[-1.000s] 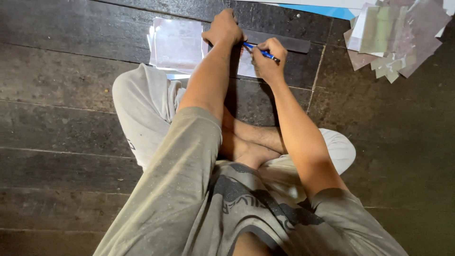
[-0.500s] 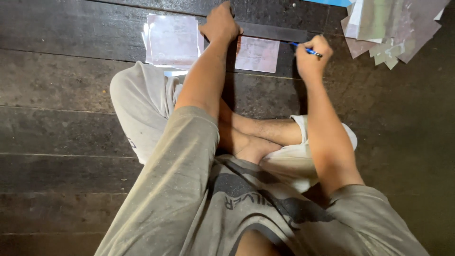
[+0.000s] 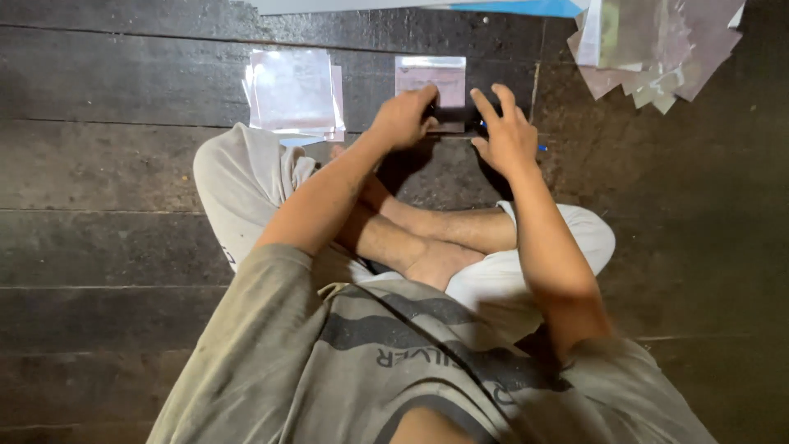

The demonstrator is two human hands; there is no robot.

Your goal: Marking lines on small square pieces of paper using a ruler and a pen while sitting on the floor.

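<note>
Pink sheet [image 3: 431,89] lies flat on dark plank floor [image 3: 123,164], ahead of crossed legs | left hand [image 3: 403,119] fingers curled, pressing its lower edge | right hand [image 3: 505,136] fingers spread, resting beside sheet over blue pen [image 3: 538,148] | stack of clear sheets [image 3: 292,90] left | loose pile [image 3: 657,49] upper right

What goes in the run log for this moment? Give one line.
posture: seated cross-legged on dark plank floor | left hand: on small clear sheet | right hand: over blue pen | stack of clear sheets: left of it
</note>
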